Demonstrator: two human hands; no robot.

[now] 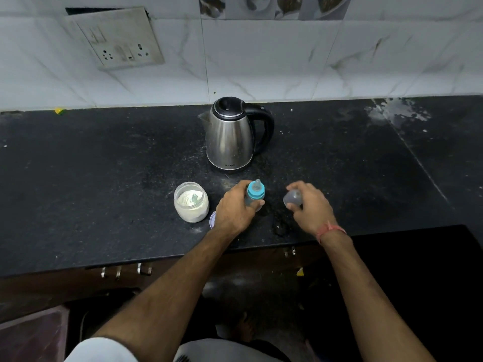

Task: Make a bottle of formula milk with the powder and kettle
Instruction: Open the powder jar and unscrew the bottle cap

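Counter (104,178): hands near front edge

Upright bottle (254,195), kettle (231,134), open powder jar (191,202)

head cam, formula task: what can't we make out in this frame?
- Bottle contents: the left hand wraps the body.
- Kettle water level: lid shut, steel wall opaque.
- Lid beside the powder jar: mostly behind the left hand.
- Clear cap in the right hand: blurred, partly covered by fingers.
- Scoop in the jar: too small to be sure.
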